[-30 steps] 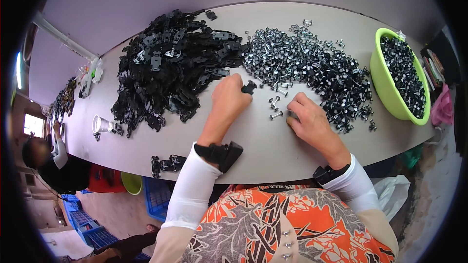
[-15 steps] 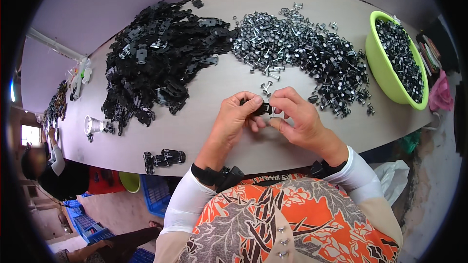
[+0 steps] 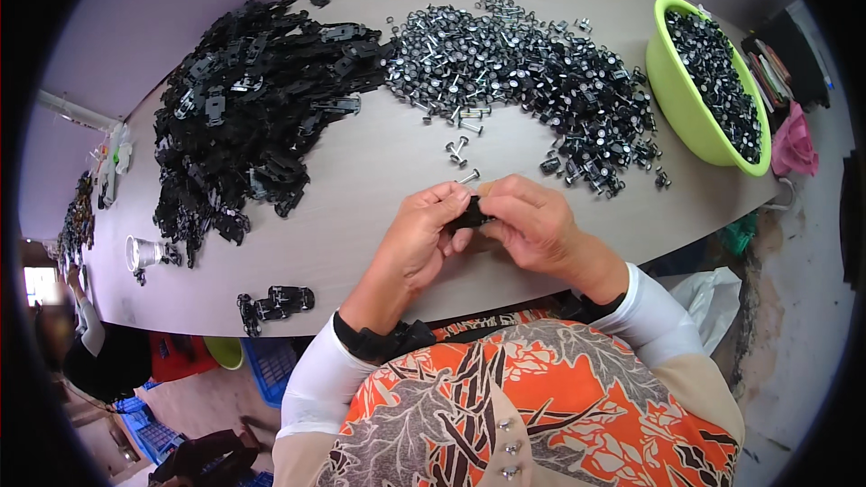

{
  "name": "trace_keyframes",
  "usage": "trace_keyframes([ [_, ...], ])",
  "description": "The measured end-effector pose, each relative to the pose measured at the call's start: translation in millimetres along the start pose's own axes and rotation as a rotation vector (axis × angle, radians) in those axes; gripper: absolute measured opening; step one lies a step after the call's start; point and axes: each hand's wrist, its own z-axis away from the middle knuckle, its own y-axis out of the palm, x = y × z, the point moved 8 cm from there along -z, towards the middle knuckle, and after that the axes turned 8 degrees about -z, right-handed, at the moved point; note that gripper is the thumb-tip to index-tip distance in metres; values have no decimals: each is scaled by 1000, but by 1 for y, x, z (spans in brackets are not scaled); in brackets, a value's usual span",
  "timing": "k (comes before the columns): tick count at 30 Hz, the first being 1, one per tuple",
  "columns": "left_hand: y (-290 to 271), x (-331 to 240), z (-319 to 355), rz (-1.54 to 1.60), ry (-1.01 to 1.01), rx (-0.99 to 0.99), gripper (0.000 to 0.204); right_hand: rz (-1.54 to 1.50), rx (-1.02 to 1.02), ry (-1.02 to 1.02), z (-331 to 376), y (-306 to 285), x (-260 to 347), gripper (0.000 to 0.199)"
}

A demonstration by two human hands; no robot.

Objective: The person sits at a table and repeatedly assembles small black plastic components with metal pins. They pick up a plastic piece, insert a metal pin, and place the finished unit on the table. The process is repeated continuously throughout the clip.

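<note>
A small black plastic toy car chassis (image 3: 471,214) is held between my two hands over the near part of the table. My left hand (image 3: 417,233) grips its left side, thumb on top and fingers curled beneath. At its right end my right hand (image 3: 539,225) pinches with thumb and fingertips; whether a wheel axle is in that pinch is hidden. Just beyond my fingertips lies a loose wheel axle (image 3: 468,177), metal with dark wheels. Several chassis with wheels (image 3: 289,301) rest near the table's front edge, left of my hands.
A big heap of black chassis (image 3: 244,108) covers the table's far left. Beside it spreads a pile of wheel axles (image 3: 532,72). A lime-green basin (image 3: 695,117) full of axles stands at the right. A clear cup (image 3: 142,253) is at left, and another person (image 3: 99,352) sits beyond.
My right hand has closed in against the chassis, and the axle that showed between its fingers is now out of sight. The whole view has shifted slightly.
</note>
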Motion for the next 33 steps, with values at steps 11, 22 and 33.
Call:
trace_keyframes([
  [11, -16, -10, -7, -136, 46, -9, 13, 472, 225, 171, -8, -42, -24, 17],
  [22, -34, -15, -7, -102, 100, -54, 15, 469, 631, 71, -1, 1, -13, 4],
  [33, -27, -17, -3, -65, 47, -20, 33, 509, 221, 270, -4, -10, -43, 8],
])
